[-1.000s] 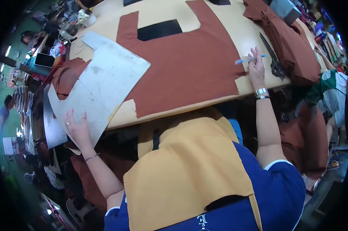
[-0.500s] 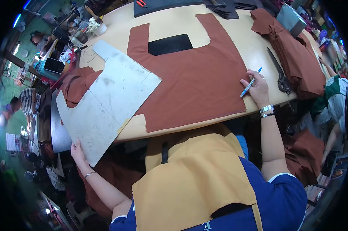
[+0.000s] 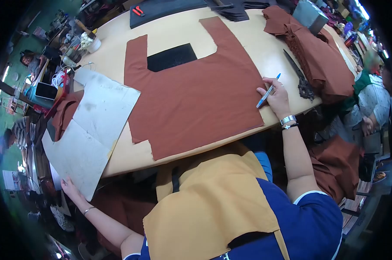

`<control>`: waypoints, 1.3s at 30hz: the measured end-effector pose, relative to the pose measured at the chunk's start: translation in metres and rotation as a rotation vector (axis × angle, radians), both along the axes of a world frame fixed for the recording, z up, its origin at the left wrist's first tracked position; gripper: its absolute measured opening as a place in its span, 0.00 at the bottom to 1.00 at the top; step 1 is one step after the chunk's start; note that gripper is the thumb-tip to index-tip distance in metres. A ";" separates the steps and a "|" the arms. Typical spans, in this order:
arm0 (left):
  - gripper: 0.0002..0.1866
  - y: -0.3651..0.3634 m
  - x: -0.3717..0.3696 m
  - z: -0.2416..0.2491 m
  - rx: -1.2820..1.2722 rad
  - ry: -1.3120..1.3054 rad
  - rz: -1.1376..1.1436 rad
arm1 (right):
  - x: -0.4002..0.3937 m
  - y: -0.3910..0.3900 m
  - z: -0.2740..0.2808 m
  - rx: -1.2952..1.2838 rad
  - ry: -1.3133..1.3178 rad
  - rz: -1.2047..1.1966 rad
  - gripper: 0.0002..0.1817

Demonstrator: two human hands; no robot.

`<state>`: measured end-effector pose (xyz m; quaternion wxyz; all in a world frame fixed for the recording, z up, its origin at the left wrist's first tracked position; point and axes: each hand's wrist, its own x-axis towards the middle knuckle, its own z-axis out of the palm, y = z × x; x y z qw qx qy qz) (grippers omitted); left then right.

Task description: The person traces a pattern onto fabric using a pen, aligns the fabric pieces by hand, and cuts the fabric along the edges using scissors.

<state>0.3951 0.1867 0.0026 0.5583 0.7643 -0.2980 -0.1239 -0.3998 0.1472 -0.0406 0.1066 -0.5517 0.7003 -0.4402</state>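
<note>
Pale board (image 3: 89,125): one flat piece, extending away from the left hand (image 3: 73,189), its near end past the table edge, its far right corner overlapping the brown cloth (image 3: 196,93). Left hand: closed on the board's near edge. Brown cloth: one cut piece, spread flat on the table (image 3: 265,47), to the right of the left hand and directly left of the right hand (image 3: 277,97). Right hand: fingers and thumb pinching one blue pen (image 3: 269,90), held aslant at the cloth's right edge. Dark scissors (image 3: 301,76): one pair, just right of the right hand. Brown cloth heap (image 3: 319,63): beyond the scissors, farther from the right hand.
</note>
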 end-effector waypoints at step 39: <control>0.30 0.007 -0.323 -0.038 -0.064 -1.102 -0.934 | 0.001 0.078 0.020 -0.084 0.541 0.399 0.45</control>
